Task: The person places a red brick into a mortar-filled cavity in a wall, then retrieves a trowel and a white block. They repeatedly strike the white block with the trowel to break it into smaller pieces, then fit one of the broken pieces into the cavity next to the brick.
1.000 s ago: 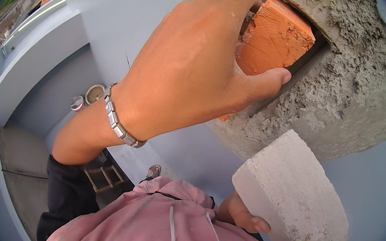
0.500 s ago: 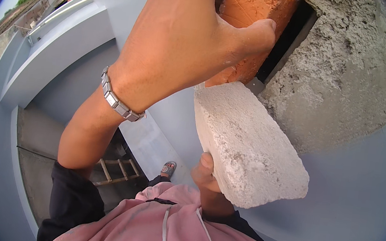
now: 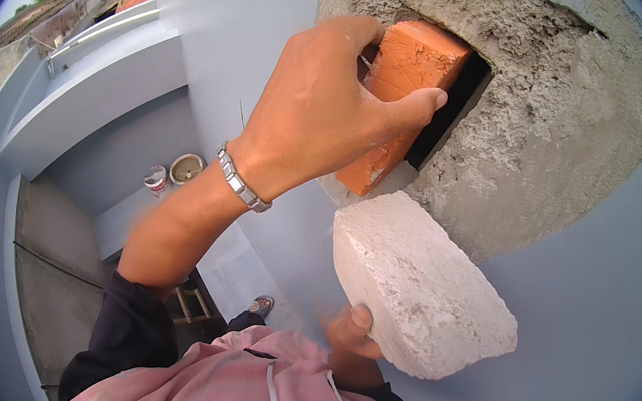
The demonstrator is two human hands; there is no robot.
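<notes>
My left hand [image 3: 313, 106], wearing a metal bracelet, has its fingers wrapped round an orange brick [image 3: 413, 54]. The brick sits tilted in a rectangular opening in a rough grey cement patch [image 3: 555, 150] on the pale blue wall, with a dark gap [image 3: 450, 112] along its right side. Below it, my right hand [image 3: 352, 330] grips a whitish, rough block [image 3: 423, 287] from its left and underside; most of those fingers are hidden. The block's upper end is close under the brick's lower end; I cannot tell if they touch.
Far down on the left lie a round tub [image 3: 186, 169], a white container [image 3: 156, 179] and a wooden ladder [image 3: 190, 305] in a dark opening. My sandalled foot [image 3: 262, 306] rests on a pale ledge. Curved parapets [image 3: 101, 82] rise at the left, with rooftops and trees beyond.
My right hand raised the block leftward toward the brick's lower end, then dropped slightly. My left hand stays on the brick. The whole view shifted, so the hole now appears lower than half a second ago.
</notes>
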